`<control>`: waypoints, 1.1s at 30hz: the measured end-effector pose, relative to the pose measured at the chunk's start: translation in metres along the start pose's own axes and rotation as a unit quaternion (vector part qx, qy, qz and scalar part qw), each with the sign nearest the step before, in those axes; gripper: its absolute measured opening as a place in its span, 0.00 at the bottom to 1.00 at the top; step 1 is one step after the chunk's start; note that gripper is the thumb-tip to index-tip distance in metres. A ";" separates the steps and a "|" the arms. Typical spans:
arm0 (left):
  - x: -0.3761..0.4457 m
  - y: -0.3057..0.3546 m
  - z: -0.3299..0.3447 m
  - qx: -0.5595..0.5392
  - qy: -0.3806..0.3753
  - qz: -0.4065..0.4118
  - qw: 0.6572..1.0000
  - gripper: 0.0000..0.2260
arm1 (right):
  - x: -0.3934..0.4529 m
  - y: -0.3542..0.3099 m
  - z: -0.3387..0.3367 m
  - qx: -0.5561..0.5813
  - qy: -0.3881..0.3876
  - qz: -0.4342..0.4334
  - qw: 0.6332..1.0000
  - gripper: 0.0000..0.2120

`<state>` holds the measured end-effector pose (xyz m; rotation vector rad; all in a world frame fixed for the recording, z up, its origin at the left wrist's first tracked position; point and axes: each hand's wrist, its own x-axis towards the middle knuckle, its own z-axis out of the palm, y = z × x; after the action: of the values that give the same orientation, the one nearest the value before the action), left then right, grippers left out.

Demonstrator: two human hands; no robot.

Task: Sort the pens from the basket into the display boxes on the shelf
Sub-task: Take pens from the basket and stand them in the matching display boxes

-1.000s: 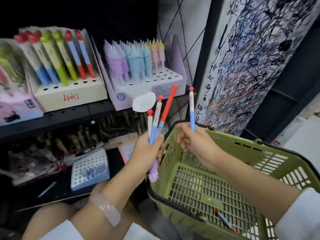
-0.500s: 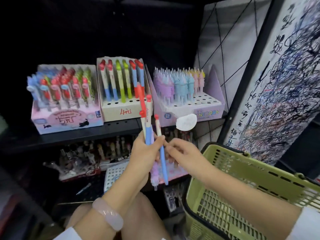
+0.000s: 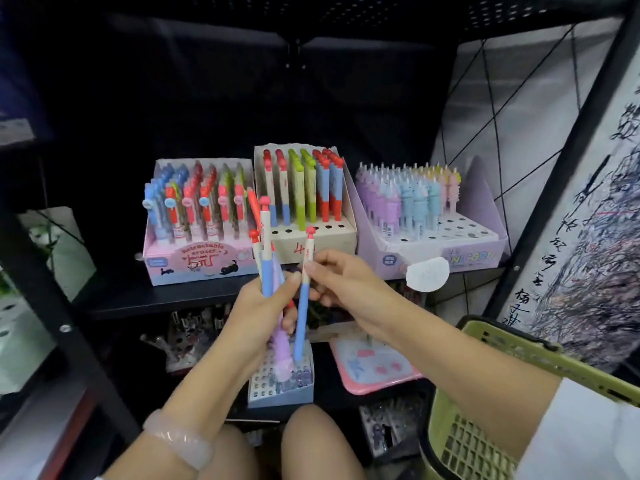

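Shelf [image 3: 180, 299] runs across the far side, dark, with 3 display boxes set side by side along its front edge, faces out so the holes can be reached from above.

Right box [image 3: 450, 251], lilac, holds pastel unicorn-style pens packed toward its back rows; front holes open. Left box [image 3: 194, 261], pink, is filled with short red, blue and green pieces. Middle box [image 3: 311, 237], cream, stands red-capped pens upright in rows, with a row of free holes at the front. Judged the likely home for the red-capped pens in hand, since caps and blue barrels match.

Basket [image 3: 512, 344], green, sits near right, beside the person's knee, within easy reach. Its contents cannot be seen from here.

Left hand [image 3: 256, 313] is near centre, in front of the middle box, fingers wrapped tight round a bundle [image 3: 268, 268] of several pens, held upright like a quiver so 1 can be drawn at a time. A lilac pen hangs out below the fist.

Right hand [image 3: 349, 282] is just right of it, thumb and forefinger clamped on the upper barrel of 1 pen [image 3: 304, 296], cap up, tip down. The other fingers are loosely curled. The pen lies just beside the bundle, apparently being separated for placing.

A white tag [image 3: 427, 273] hangs off the right box's front.
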<state>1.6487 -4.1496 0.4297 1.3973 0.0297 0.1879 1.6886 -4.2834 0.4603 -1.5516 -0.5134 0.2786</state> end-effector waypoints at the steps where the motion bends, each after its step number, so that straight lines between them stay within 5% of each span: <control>1: 0.000 0.001 -0.006 0.010 0.017 0.001 1.000 0.13 | 0.007 -0.005 0.001 -0.014 0.022 -0.020 0.999 0.08; 5: -0.001 -0.001 -0.031 0.052 0.063 0.005 0.997 0.08 | 0.045 -0.036 -0.007 -0.084 0.149 -0.132 0.976 0.08; 10: -0.004 -0.005 -0.046 0.050 0.072 -0.008 0.996 0.07 | 0.089 -0.047 0.004 -0.191 0.216 -0.190 0.939 0.10; 16: -0.006 -0.006 -0.057 0.028 0.064 -0.010 0.997 0.06 | 0.115 -0.030 0.018 -0.340 0.164 -0.159 0.912 0.04; 29: -0.008 -0.002 -0.052 -0.020 0.011 -0.011 1.000 0.06 | 0.124 -0.030 0.033 -0.515 0.096 -0.056 0.850 0.08; 33: -0.008 -0.001 -0.053 -0.037 0.017 -0.017 0.999 0.07 | 0.104 -0.030 0.029 -0.538 0.187 -0.187 0.800 0.10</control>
<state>1.6336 -4.0992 0.4188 1.3190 0.0737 0.1835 1.7603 -4.2081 0.5022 -2.4580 -0.6913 -0.7662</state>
